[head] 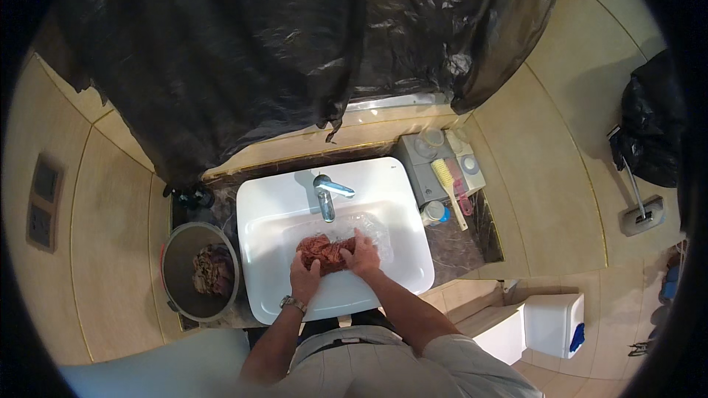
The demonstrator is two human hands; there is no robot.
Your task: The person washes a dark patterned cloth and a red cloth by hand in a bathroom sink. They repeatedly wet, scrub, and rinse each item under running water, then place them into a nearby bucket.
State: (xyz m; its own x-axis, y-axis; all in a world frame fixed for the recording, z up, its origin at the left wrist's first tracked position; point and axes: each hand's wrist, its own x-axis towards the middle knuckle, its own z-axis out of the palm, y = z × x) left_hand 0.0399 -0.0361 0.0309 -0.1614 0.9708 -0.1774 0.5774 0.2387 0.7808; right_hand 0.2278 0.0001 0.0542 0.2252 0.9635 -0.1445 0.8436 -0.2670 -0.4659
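Note:
In the white washbasin (332, 299) a wet, reddish-brown cloth (327, 251) lies bunched up in shallow water. My left hand (305, 276), with a metal watch (293, 303) on its wrist, grips the cloth's left end. At its right end my right hand (363, 253) holds it, thumb towards the middle and fingers over the far side. Just beyond the cloth stands a chrome tap (327, 199); whether water runs from it I cannot tell.
Left of the basin stands a round bucket (172, 298) with bunched patterned cloth (213, 270) inside. A grey box (415, 166), a yellow-bristled brush (449, 188), a pink brush (463, 199) and a lidded jar (432, 213) are at the right. Black plastic sheeting (265, 55) hangs behind.

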